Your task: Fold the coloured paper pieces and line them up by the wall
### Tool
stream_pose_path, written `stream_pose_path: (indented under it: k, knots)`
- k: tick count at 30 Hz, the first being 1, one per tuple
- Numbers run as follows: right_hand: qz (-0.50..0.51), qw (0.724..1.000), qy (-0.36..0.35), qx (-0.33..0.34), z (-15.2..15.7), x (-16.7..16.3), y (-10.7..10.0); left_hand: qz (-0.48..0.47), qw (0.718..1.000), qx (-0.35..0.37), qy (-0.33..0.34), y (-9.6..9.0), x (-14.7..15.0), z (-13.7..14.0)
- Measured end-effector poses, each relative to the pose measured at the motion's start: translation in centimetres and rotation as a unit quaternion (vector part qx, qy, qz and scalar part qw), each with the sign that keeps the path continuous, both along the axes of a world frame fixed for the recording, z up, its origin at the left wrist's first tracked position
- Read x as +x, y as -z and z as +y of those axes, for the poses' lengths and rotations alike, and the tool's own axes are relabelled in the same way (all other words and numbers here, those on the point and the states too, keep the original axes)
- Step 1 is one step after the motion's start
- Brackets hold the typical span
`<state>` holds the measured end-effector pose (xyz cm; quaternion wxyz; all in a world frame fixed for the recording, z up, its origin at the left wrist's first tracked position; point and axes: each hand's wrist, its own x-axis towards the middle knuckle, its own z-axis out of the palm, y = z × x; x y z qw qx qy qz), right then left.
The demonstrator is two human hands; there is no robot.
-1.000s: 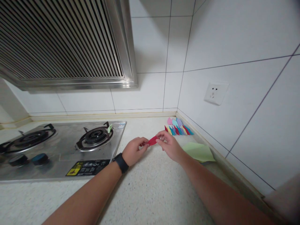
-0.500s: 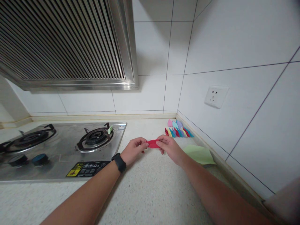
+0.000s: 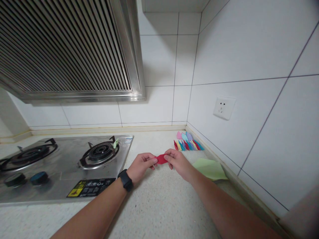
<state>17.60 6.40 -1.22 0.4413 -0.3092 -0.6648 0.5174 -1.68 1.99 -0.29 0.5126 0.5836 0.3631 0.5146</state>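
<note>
A small piece of folded red paper (image 3: 161, 159) is stretched between my two hands, just over the speckled counter (image 3: 159, 205). My left hand (image 3: 142, 165) pinches its left end between thumb and fingers. At the other end, my right hand (image 3: 177, 161) grips the paper the same way. Behind my right hand lies a row of folded papers (image 3: 188, 145) in red, yellow, blue and purple. Pink, light blue and purple pieces (image 3: 184, 135) sit behind that row. A light green sheet (image 3: 209, 168) rests beside my right forearm.
On the left is a gas stove (image 3: 62, 176) with two burners and a small green paper scrap (image 3: 116, 143) on the right one. A range hood (image 3: 72, 49) hangs above it. The tiled right wall has a socket (image 3: 224, 108).
The red paper is tilted differently and shows more of its flat face. Both hands still hold its ends. The camera view has shifted slightly, so the surroundings sit lower in the picture.
</note>
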Motion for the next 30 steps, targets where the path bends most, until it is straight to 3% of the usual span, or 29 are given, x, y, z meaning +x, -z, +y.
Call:
stream_pose_path:
  k: [5, 11, 17, 21, 25, 30]
  knots:
    - [-0.005, 1.000, 0.029, 0.004, -0.2, -0.4, -0.3, -0.002, 0.999, -0.003, -0.035, -0.3, -0.1, 0.3]
    - [0.082, 0.992, 0.094, -0.012, -0.7, -1.0, -0.5, -0.021, 0.997, -0.050, -0.057, 0.1, 0.2, 0.5]
    - [-0.035, 0.988, 0.126, 0.080, -0.8, -1.6, 0.4, 0.001, 0.996, -0.015, -0.086, 0.7, 1.1, 0.7]
    - [-0.045, 0.985, 0.137, 0.094, -1.1, -1.7, 0.3, 0.037, 0.996, -0.005, -0.085, 0.1, 1.1, 1.3]
    - [0.007, 0.966, 0.217, 0.139, -1.1, -1.6, 0.0, 0.088, 0.992, 0.018, -0.093, -1.6, 0.9, 4.2]
    - [0.013, 0.946, 0.276, 0.170, -0.7, -1.5, -0.4, 0.150, 0.982, 0.048, -0.108, -3.5, 2.1, 11.4]
